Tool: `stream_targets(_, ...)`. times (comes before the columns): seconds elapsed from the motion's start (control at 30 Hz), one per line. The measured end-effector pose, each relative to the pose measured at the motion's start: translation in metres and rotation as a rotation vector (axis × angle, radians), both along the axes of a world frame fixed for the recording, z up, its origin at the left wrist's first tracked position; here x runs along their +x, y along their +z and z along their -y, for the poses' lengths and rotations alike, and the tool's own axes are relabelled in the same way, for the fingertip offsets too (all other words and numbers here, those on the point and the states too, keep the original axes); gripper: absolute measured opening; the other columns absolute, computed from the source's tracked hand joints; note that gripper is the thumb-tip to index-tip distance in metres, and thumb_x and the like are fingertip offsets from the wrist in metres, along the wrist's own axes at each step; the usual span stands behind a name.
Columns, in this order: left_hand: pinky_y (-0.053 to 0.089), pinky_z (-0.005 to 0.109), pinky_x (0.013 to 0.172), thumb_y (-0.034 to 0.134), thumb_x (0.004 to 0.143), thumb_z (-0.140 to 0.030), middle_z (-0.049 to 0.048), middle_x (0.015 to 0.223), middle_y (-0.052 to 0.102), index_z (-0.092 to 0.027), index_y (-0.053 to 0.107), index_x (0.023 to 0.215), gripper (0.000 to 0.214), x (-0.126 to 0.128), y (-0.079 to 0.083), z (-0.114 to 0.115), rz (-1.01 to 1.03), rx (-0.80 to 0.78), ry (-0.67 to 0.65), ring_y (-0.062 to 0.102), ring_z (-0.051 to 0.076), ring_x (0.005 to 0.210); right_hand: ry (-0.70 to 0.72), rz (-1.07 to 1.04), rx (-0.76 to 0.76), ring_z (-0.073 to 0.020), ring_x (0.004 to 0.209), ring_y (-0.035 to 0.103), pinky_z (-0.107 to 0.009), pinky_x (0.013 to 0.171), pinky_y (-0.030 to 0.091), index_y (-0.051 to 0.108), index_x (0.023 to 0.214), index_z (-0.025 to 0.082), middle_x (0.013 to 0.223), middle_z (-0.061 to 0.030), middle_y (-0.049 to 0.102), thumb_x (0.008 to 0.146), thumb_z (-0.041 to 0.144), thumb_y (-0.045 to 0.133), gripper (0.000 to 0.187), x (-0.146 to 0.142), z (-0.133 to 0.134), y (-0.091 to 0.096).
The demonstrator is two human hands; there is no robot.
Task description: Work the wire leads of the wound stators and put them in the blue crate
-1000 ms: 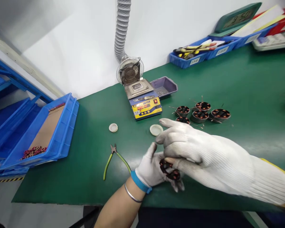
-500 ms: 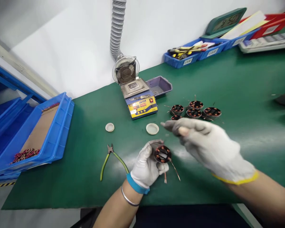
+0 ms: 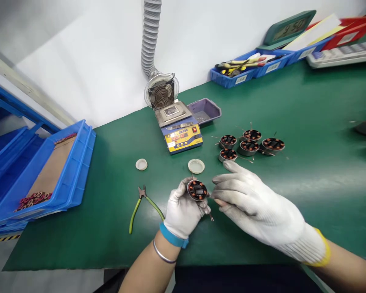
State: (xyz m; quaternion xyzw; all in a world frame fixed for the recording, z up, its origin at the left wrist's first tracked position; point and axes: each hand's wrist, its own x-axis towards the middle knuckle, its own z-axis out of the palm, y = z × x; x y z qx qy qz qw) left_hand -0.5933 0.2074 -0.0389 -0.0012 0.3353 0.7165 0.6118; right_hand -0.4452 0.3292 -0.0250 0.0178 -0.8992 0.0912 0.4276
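My left hand (image 3: 184, 209), in a white glove with a blue wristband, grips a small round motor stator (image 3: 197, 190) with copper windings, its open face turned up. Thin wire leads stick out from its rim, some pointing down past my fingers. On the right side of the stator, my gloved right hand (image 3: 253, 203) has thumb and forefinger together at a wire lead, with a bare thumb tip showing. Its other fingers are stretched out. Beyond it stand several similar stators (image 3: 249, 146) with loose leads. Green-handled cutting pliers (image 3: 142, 193) lie left of my left hand.
A yellow-blue solder pot (image 3: 183, 136) with a lit display stands under a grey exhaust hose (image 3: 151, 36). Beside it is a purple tray (image 3: 215, 109). Two small round lids (image 3: 196, 166) lie in front. Blue bins (image 3: 87, 162) stand left; tool boxes (image 3: 232, 82) line the back.
My right hand has come down and left to the stator's side, its fingers straightening. The left hand has shifted the stator slightly up and left and turned it.
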Motion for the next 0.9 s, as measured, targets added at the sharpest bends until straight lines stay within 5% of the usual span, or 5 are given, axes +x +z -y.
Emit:
stream_targets(0.33,0.04,0.032,0.061,0.07,0.082,-0.037,0.0052,0.078,0.067,-0.021,0.068,0.09,0.019,-0.003,-0.001,0.001,0.029,0.02,0.028,0.053,0.018,0.061,-0.026,-0.054,-0.001,-0.0234,0.097,0.077,-0.056,0.115,0.051,0.064,0.112,0.025,0.096,-0.0039,0.078,0.092,0.009,0.06,0.026,0.001,0.0,-0.008)
stream_targets(0.53,0.052,0.037,0.071,0.076,0.075,-0.045,0.008,0.085,0.072,-0.019,0.066,0.072,0.028,-0.014,-0.002,0.0,-0.03,0.133,-0.025,0.067,0.024,0.077,0.018,0.003,0.017,-0.0213,0.095,0.077,-0.053,0.115,0.055,0.061,0.095,0.024,0.092,-0.0036,0.076,0.096,0.011,0.059,0.013,-0.009,-0.007,0.022)
stream_targets(0.73,0.055,0.036,0.074,0.078,0.086,-0.055,0.0057,0.073,0.069,-0.016,0.073,0.083,0.04,-0.004,-0.024,0.001,-0.095,-0.012,-0.381,0.067,0.022,0.069,0.124,0.092,0.097,-0.0225,0.102,0.076,-0.05,0.117,0.055,0.067,0.09,0.025,0.1,-0.0071,0.078,0.099,0.015,0.052,0.021,-0.02,-0.003,0.053)
stream_targets(0.8,0.054,0.034,0.067,0.084,0.084,-0.048,0.0065,0.076,0.072,-0.015,0.074,0.088,0.035,-0.003,-0.026,0.002,-0.131,0.02,-0.326,0.066,0.02,0.064,0.118,0.132,0.143,-0.0236,0.1,0.075,-0.054,0.118,0.054,0.067,0.086,0.025,0.099,-0.0075,0.077,0.098,0.015,0.05,0.023,-0.018,-0.005,0.059)
stream_targets(0.9,0.055,0.032,0.069,0.078,0.089,-0.05,0.003,0.076,0.07,-0.02,0.067,0.075,0.034,-0.01,-0.021,0.002,-0.147,0.098,-0.04,0.065,0.017,0.066,0.098,0.154,0.154,-0.0235,0.097,0.075,-0.059,0.123,0.048,0.066,0.083,0.025,0.094,-0.0063,0.076,0.096,0.013,0.052,0.023,-0.016,-0.001,0.068)
